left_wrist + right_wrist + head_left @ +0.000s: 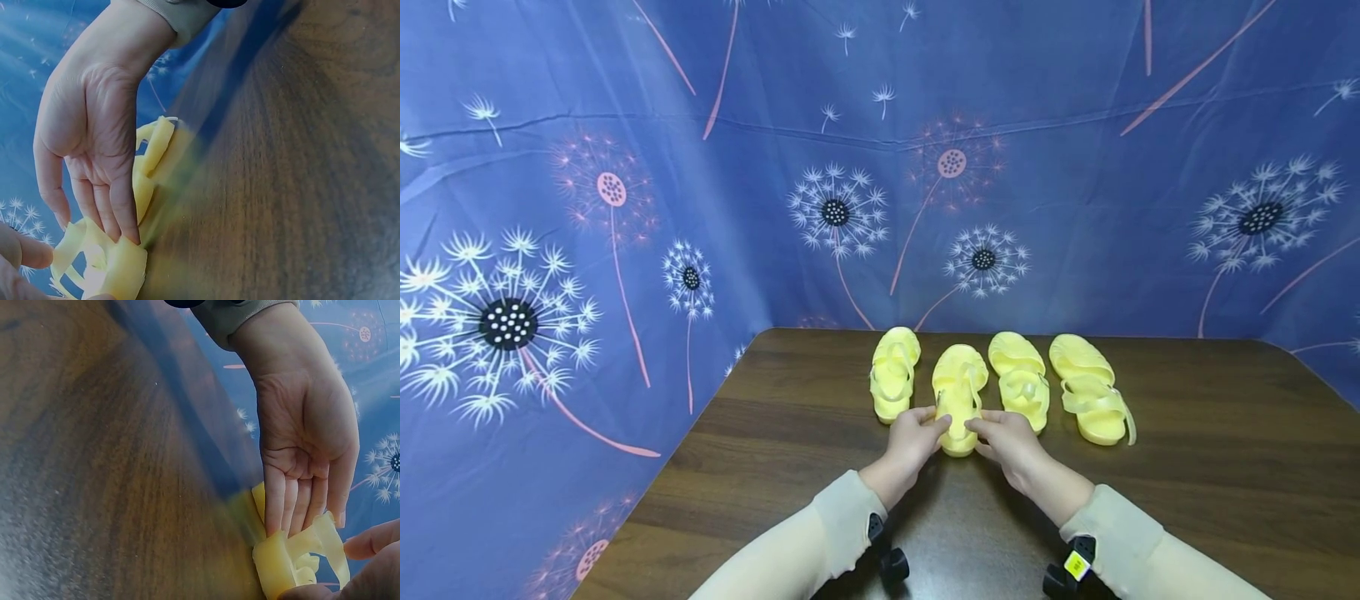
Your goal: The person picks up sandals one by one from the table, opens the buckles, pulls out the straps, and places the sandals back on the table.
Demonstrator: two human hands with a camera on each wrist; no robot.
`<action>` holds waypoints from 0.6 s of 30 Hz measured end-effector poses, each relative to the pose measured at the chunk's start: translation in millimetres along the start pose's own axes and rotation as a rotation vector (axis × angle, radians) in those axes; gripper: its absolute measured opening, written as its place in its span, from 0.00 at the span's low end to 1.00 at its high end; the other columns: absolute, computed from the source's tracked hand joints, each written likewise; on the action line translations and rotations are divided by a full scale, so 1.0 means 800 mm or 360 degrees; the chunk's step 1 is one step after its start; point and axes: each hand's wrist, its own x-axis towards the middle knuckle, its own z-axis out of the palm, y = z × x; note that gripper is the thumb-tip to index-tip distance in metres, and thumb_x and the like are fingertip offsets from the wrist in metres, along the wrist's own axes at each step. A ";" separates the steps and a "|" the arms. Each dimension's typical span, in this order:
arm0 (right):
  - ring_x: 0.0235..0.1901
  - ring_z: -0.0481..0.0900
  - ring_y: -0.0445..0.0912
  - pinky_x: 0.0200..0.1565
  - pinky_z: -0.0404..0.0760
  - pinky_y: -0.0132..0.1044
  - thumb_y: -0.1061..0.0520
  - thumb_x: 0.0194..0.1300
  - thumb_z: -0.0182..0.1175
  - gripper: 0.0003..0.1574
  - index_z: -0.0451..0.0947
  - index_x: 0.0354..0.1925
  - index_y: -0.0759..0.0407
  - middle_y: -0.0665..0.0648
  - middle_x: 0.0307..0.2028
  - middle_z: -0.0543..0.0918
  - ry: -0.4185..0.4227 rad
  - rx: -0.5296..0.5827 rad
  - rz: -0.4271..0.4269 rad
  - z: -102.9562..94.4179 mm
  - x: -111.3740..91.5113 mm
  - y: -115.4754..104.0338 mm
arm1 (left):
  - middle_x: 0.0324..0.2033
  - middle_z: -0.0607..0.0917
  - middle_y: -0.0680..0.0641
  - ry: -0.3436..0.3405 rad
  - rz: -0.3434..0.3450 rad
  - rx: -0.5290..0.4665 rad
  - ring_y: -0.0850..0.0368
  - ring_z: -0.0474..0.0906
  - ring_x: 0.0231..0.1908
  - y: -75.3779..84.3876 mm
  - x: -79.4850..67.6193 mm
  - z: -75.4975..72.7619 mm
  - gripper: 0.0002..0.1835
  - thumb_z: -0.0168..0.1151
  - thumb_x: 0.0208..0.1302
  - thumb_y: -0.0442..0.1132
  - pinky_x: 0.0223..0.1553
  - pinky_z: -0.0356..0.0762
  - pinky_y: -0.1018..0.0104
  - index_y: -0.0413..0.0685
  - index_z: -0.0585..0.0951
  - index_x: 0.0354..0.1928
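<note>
A yellow sandal [959, 385] stands over the wooden table with its toe end pointing away from me. My left hand [912, 448] pinches its left edge near the heel, thumb on top and fingers at the side. On the opposite edge my right hand [1013, 447] pinches it the same way. Close up in the left wrist view, the sandal's strap [128, 269] shows by the left fingertips. The right wrist view has the right fingers reaching along the sandal's side [275, 562], its looped strap beside the thumb.
Another yellow sandal [895, 367] lies just left of the held one. To its right are a third sandal [1018, 377] and one more sandal [1086, 392] with a loose strap end. Behind the dark wooden table [1210, 450] hangs a blue dandelion-print cloth [1075, 167].
</note>
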 end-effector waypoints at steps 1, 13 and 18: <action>0.67 0.59 0.68 0.65 0.67 0.55 0.63 0.71 0.49 0.35 0.51 0.66 0.85 0.79 0.68 0.56 0.0002 0.0000 0.0003 0.000 0.001 0.000 | 0.56 0.78 0.30 0.0001 0.0002 0.0003 0.44 0.79 0.54 0.000 0.001 0.000 0.25 0.61 0.66 0.37 0.50 0.82 0.57 0.26 0.72 0.60; 0.67 0.60 0.67 0.65 0.67 0.54 0.63 0.70 0.48 0.35 0.51 0.66 0.85 0.79 0.67 0.56 0.0009 0.0010 -0.0018 0.000 0.013 0.000 | 0.57 0.77 0.30 0.0014 0.0005 0.0015 0.43 0.78 0.56 0.000 0.009 0.002 0.26 0.60 0.68 0.37 0.52 0.81 0.58 0.27 0.71 0.61; 0.68 0.59 0.67 0.65 0.67 0.54 0.64 0.70 0.49 0.35 0.51 0.66 0.85 0.80 0.68 0.55 0.0027 -0.0008 -0.0021 0.001 0.016 0.001 | 0.59 0.75 0.31 0.0037 0.0021 0.0074 0.44 0.77 0.57 0.000 0.011 0.004 0.26 0.60 0.67 0.38 0.51 0.81 0.59 0.27 0.71 0.61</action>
